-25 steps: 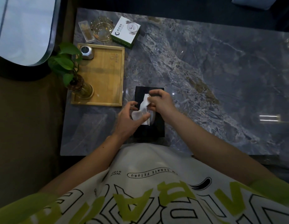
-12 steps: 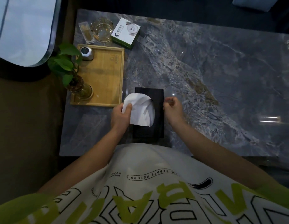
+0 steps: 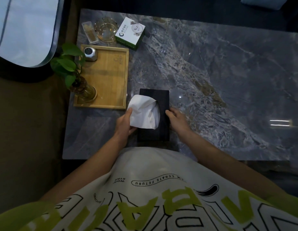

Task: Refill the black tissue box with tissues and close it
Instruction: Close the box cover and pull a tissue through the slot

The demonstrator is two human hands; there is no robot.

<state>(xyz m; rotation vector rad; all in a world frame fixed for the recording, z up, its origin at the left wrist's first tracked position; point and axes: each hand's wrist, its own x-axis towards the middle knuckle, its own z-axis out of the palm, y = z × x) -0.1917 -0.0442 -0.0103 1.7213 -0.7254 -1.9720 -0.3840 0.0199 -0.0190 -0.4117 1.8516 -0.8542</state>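
The black tissue box [image 3: 162,100] lies lengthwise on the grey marble table, near its front edge. A white tissue [image 3: 144,113] sticks out of the slot in its top and spreads to the left. My left hand [image 3: 124,122] grips the box's left side, thumb pressed on the tissue's lower left corner. My right hand [image 3: 177,120] holds the box's right side with the fingers curled over the top edge. The box's lid looks shut.
A wooden tray [image 3: 110,77] to the left holds a plant in a glass vase [image 3: 83,90] and a small metal tin [image 3: 90,53]. Behind it stand a glass ashtray [image 3: 105,29], a clear toothpick holder [image 3: 90,32] and a white-green carton [image 3: 130,33]. Bare marble [image 3: 228,80] stretches right.
Both hands pinched the tissue above the slot a second ago. They then parted to the box's two sides, and the tissue spread open to the left.
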